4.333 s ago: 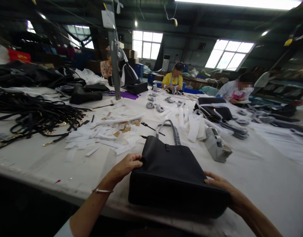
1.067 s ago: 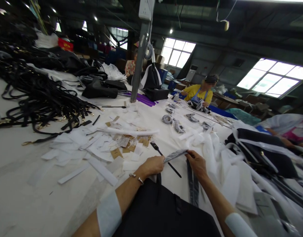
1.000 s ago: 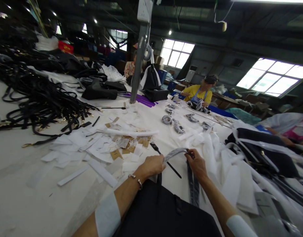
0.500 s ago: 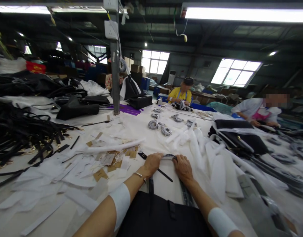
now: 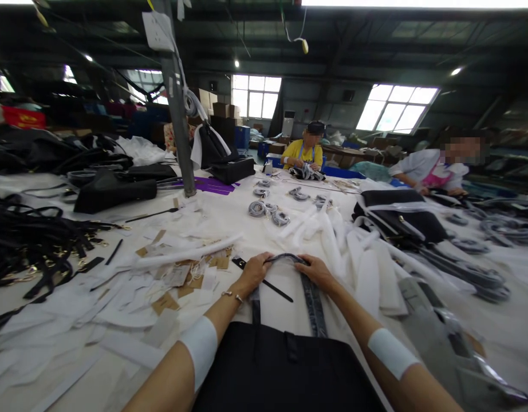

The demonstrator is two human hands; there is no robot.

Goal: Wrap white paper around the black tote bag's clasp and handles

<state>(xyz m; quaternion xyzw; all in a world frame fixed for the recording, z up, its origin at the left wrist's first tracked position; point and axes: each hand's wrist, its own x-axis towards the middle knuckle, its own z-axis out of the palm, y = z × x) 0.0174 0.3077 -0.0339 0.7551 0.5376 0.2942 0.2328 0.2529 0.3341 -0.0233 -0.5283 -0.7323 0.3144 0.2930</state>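
A black bag lies on the white-covered table right in front of me. Its long handle, wrapped in clear plastic, arches away from the bag's upper edge. My left hand is closed around the left side of that arch, and my right hand grips the right side. Below the right hand, the plastic-wrapped handle runs down to the bag. A thin loose black strap lies on the table between the handle's two sides, its far end near the left hand.
Paper scraps and brown tags cover the table at left, with black straps heaped beyond. Coiled grey straps lie ahead. White foam strips and a wrapped black bag are at right. Two co-workers sit across. A metal post stands ahead-left.
The view has shifted, so surroundings sit further left and higher. Both hands keep hold of the handle, whose arch now stands out more, and more of its right side shows below my right hand.
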